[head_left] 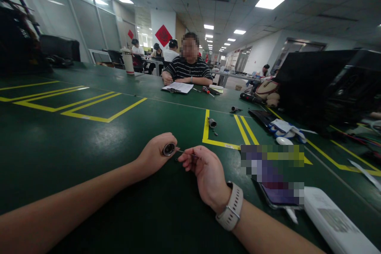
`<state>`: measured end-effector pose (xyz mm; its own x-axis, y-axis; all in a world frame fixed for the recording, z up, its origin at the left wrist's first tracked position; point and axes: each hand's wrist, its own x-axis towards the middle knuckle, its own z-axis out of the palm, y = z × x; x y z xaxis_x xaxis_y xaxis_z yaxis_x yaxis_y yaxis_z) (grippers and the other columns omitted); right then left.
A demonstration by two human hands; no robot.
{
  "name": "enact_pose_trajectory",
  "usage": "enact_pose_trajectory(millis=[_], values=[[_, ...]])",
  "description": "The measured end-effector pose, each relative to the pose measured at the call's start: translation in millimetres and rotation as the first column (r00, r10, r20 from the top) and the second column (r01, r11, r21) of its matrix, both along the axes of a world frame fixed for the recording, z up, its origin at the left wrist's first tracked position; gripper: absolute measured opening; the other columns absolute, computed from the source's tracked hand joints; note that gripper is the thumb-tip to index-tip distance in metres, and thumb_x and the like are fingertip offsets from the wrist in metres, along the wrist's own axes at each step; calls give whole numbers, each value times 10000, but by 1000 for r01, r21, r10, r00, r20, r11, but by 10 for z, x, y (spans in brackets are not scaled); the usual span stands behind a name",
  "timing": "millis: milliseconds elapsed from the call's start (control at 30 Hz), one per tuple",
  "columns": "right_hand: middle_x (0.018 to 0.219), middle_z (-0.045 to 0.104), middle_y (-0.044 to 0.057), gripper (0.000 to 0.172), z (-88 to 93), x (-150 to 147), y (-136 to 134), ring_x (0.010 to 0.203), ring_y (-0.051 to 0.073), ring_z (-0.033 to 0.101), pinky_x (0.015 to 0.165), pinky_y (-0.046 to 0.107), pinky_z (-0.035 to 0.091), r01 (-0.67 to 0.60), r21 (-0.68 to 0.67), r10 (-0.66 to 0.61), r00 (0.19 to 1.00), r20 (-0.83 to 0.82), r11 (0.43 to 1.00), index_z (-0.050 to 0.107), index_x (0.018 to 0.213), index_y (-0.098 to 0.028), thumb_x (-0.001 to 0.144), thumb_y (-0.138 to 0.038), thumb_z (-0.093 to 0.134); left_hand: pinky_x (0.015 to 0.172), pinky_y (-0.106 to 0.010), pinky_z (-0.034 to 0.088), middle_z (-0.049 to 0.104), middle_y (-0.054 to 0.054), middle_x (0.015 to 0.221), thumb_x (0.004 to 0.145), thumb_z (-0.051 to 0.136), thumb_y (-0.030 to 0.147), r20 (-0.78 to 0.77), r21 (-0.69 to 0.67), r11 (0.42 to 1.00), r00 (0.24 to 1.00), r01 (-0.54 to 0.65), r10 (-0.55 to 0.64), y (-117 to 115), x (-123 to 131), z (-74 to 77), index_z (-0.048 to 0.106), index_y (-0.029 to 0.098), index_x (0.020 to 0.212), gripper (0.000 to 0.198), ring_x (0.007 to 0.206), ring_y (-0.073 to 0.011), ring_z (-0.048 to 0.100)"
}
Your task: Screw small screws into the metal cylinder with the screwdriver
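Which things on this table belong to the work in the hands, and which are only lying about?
In use: small round metal part, held by the left hand; thin metal pin, held by the right hand and pointed at that part.
Lying about: metal cylinder, phone, white device, mouse, gloves, papers, white bottle.

Dark green table (74,147) with yellow lines (101,118); black-and-white striped shirt (190,70)
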<state>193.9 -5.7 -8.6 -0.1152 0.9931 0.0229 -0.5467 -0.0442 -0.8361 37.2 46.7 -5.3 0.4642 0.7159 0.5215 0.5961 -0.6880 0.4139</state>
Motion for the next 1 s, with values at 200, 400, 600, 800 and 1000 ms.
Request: enact_pose_trajectory(millis=[200, 400, 600, 800, 1000], values=[[719, 644, 31, 198, 18, -16, -96, 666, 143, 535, 617, 280, 403, 72, 144, -106, 965, 240, 987, 625, 707, -161, 808, -250, 480, 541, -238, 339, 463, 22, 612, 753, 473, 142, -59, 18, 998, 997, -54, 55, -2, 10, 14, 451, 171, 600, 157, 596, -129, 457], [705, 647, 46, 201, 60, -29, -106, 661, 151, 541, 622, 290, 407, 49, 154, -96, 943, 319, 987, 624, 678, -148, 792, -228, 479, 567, -250, 332, 480, 18, 620, 747, 482, 116, -114, 53, 997, 992, -51, 57, 8, -4, -6, 465, 167, 617, 140, 602, -133, 465], [630, 660, 66, 188, 25, 4, -1, 557, 133, 530, 553, 264, 378, 22, -9, -22, 1000, 15, 1000, 632, 668, -120, 741, -195, 476, 548, -242, 329, 457, 19, 614, 760, 472, 142, -58, -5, 1000, 998, 1, -1, -7, 5, 11, 448, 169, 602, 162, 594, -128, 448], [635, 665, 65, 190, 8, -1, 1, 558, 132, 530, 556, 263, 377, -1, -6, 1, 1000, -23, 1000, 636, 670, -123, 744, -211, 484, 534, -230, 328, 438, 32, 599, 761, 478, 162, -13, -42, 999, 999, 34, -35, -18, 11, 24, 433, 174, 592, 175, 577, -115, 432], [691, 649, 38, 197, 5, -27, -85, 639, 142, 532, 604, 277, 397, 95, 141, -123, 971, 207, 985, 629, 683, -156, 791, -232, 483, 547, -235, 339, 447, 29, 612, 753, 475, 145, -38, -40, 999, 999, -19, 17, -2, 7, 12, 436, 175, 602, 158, 593, -123, 449]])
